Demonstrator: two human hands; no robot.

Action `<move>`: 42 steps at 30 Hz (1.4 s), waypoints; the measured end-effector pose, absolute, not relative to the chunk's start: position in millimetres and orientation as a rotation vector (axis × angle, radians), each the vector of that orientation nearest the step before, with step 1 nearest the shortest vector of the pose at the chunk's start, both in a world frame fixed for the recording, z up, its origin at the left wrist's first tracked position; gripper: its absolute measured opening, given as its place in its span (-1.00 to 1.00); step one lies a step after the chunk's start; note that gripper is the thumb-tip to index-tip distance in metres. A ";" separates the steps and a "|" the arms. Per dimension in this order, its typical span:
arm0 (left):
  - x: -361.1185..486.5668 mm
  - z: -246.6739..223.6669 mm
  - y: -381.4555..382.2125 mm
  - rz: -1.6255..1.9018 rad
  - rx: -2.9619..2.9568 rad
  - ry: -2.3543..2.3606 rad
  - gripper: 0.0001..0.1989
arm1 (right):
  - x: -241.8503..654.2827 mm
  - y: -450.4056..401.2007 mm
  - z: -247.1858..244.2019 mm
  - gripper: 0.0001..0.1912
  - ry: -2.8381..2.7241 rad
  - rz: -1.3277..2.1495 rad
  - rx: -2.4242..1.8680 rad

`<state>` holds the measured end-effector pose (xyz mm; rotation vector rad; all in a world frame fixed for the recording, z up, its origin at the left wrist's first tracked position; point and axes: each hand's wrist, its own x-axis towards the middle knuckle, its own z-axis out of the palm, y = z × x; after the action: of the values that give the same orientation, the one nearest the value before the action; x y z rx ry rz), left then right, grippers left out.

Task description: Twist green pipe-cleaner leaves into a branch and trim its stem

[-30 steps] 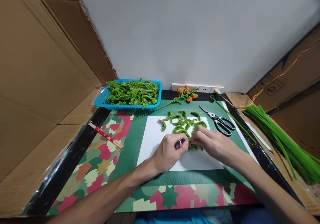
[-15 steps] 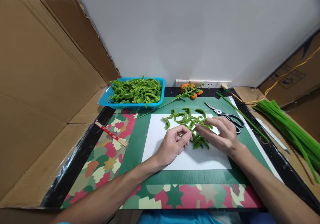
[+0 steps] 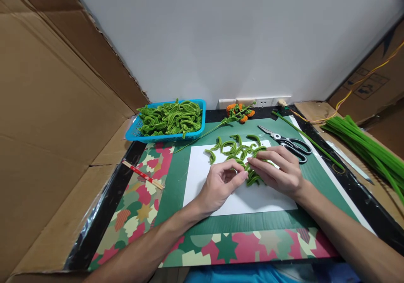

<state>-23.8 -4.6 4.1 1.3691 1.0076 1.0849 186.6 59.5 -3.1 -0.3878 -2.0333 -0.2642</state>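
Note:
Over the white paper (image 3: 208, 205), my left hand (image 3: 221, 185) is closed, thumb and forefinger pinched on a short green pipe cleaner piece (image 3: 247, 167), mostly hidden by the fingertips. My right hand (image 3: 280, 170) has its fingers pressed together at the other side of that piece. Beneath and beyond both hands lie several curved green pipe cleaner pieces (image 3: 227, 147), some bent into loops. A few more form a small bunch (image 3: 253, 178) just under the fingertips. Right of the right hand rest black-handled scissors (image 3: 288, 142).
A blue basket (image 3: 158, 139) heaped with green fuzzy pieces stands at the back left. Orange flowers on a green stem (image 3: 217, 127) lie behind the paper. Chopsticks in a red wrapper (image 3: 142, 173) are at the left; long green pipe cleaners (image 3: 362, 148) at the right.
My two hands have come closer together, the left fingertips moving slightly right to meet the right ones. The camera view has shifted a little.

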 end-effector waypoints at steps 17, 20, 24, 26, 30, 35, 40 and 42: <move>-25.9 5.0 -1.1 1.001 1.232 0.811 -0.68 | 177.2 51.6 4.5 -0.96 -1.707 1.116 -0.616; -26.6 3.9 -0.9 0.976 1.227 0.781 -0.69 | 177.8 52.6 5.7 -0.97 -1.686 1.206 -0.616; -28.0 3.6 -2.3 0.921 1.232 0.820 -0.68 | 187.2 54.6 11.1 -0.95 -1.814 1.194 -0.603; -27.6 3.1 -4.7 0.870 1.232 0.857 -0.69 | 195.4 54.4 13.2 -0.93 -1.931 1.172 -0.574; -24.9 -0.9 -10.8 0.783 1.222 0.899 -0.67 | 209.6 52.8 14.0 -0.86 -2.082 1.219 -0.544; -24.8 -4.6 -12.0 0.793 1.164 0.945 -0.67 | 213.4 52.6 16.9 -0.82 -2.102 1.276 -0.588; -24.7 -4.1 -8.6 0.802 1.114 0.956 -0.65 | 208.8 50.1 18.1 -0.91 -2.028 1.336 -0.630; -23.6 -3.7 -7.8 0.815 1.106 0.963 -0.64 | 206.0 47.9 16.4 -0.94 -1.972 1.377 -0.641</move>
<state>-23.6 -7.8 -3.7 1.1056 0.9634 0.8154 206.0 47.9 16.4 -0.6409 -1.9718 1.3773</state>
